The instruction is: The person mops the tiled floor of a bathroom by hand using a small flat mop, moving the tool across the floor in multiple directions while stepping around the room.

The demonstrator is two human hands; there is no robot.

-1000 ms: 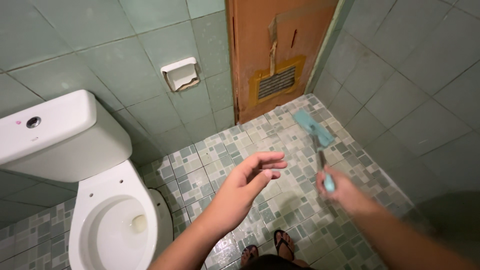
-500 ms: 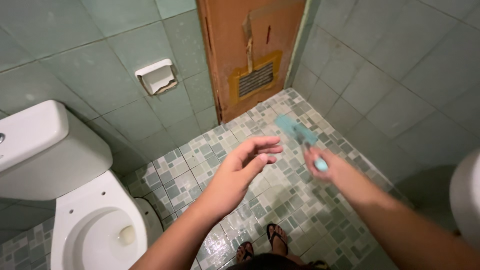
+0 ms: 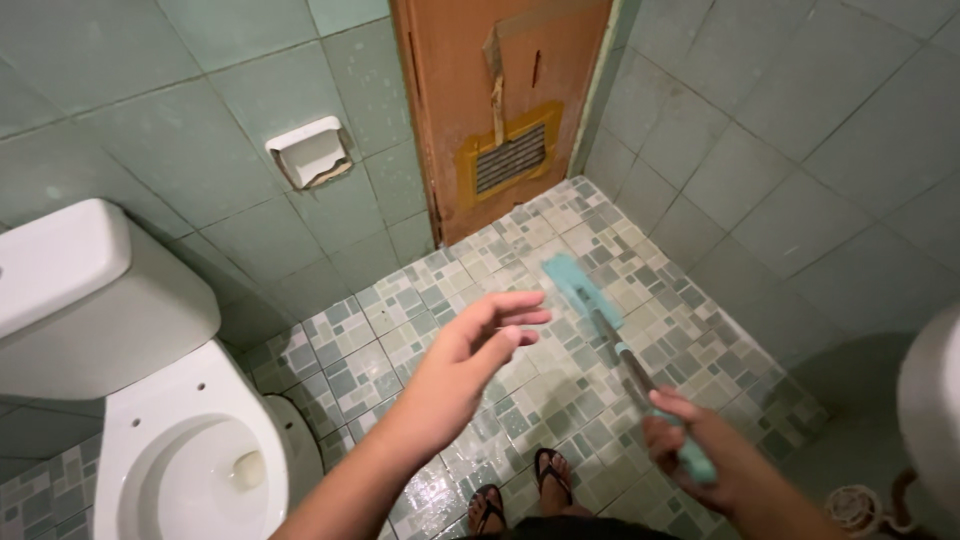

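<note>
Fingers of my right hand [image 3: 690, 445] were clenched around the teal handle of a long-handled floor brush [image 3: 610, 335], whose head rested on the wet mosaic floor [image 3: 690, 330] near the orange door [image 3: 500, 100]. White toilet [image 3: 150, 400] stood at left. My left hand [image 3: 470, 355] hovered over the floor, fingers spread, grasping nothing. My sandalled feet [image 3: 525, 490] showed below.

Bare tiled floor [image 3: 590, 330] lies open from 12 to 3 o'clock; the toilet [image 3: 170, 450] blocks 9 o'clock, the door [image 3: 500, 100] closes 12.
</note>
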